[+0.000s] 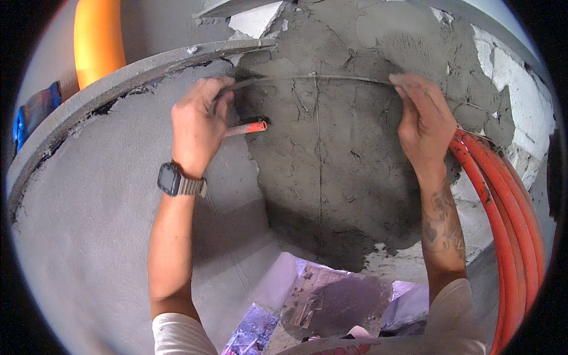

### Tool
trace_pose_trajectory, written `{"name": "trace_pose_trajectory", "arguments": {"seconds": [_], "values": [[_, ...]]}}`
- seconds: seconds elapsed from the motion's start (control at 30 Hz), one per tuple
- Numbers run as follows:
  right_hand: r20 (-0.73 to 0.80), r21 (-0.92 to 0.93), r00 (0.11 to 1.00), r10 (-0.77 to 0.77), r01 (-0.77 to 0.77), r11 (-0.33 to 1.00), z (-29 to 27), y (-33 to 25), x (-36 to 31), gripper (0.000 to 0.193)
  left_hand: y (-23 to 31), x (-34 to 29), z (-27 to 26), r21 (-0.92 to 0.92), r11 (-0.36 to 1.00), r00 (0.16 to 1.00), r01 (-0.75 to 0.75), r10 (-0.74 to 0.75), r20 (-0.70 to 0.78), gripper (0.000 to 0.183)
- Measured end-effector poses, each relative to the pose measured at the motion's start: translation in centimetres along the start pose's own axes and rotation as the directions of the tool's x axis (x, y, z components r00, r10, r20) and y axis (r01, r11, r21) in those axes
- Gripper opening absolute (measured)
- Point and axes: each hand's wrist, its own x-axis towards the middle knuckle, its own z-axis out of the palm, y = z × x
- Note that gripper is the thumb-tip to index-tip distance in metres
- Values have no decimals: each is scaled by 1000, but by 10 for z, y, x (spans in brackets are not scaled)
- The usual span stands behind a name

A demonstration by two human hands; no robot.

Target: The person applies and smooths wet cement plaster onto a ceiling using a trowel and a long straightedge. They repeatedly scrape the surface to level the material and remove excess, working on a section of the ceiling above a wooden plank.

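1. Thin strip (pixel 349 77): spans the grey mortar (pixel 367 142) between both hands; best kept taut, contact with the surface being unclear.
2. Left hand (pixel 201 112), right hand (pixel 425 118): fingers narrowed, pinching opposite ends; even tension seems wise.
3. Red pipe stub (pixel 258 126), beside the left hand: best left unbumped.

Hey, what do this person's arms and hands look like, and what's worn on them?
Both the left hand and the right hand are bare, without gloves. The left wrist has a watch with a dark, rounded-square face and a metallic-looking band. Dark tattoos mark the right forearm. The left sleeve and right sleeve are short and light-coloured.
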Motion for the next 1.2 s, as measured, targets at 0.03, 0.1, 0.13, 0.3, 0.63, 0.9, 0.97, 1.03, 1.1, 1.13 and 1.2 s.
{"name": "trace_pose_trajectory", "arguments": {"seconds": [0.03,0.1,0.13,0.3,0.63,0.9,0.97,1.03,1.1,1.13,1.2], "values": [[-8,14,1000,-25,25,1000,9,3,3,38,-12,0,2,37,999,999,-31,31,-7,25],[53,-87,995,-88,92,992,19,10,9,39,-26,3,5,98,994,999,-41,40,15,22],[86,-134,989,-119,130,982,24,13,11,39,-31,4,6,129,991,999,-44,41,25,21],[187,-211,969,-162,201,957,43,26,18,36,-44,14,7,385,909,984,-157,111,139,17],[207,-122,929,-306,335,934,67,24,20,31,-55,11,8,642,735,962,-219,54,267,25],[268,-135,917,-295,339,931,68,28,21,34,-53,11,12,741,614,935,-272,-14,355,31],[272,-147,924,-270,317,937,67,31,16,32,-50,11,11,742,614,935,-269,-20,355,35],[275,-172,929,-248,301,938,60,33,16,30,-54,9,14,749,601,939,-281,12,343,35],[281,-182,928,-245,303,936,57,34,17,31,-59,9,14,762,579,936,-289,6,351,32],[282,-183,928,-242,300,936,57,32,17,31,-62,8,14,769,568,943,-295,40,332,27],[319,-192,918,-234,305,933,58,29,14,24,-68,5,17,779,548,949,-306,108,297,20]]}}
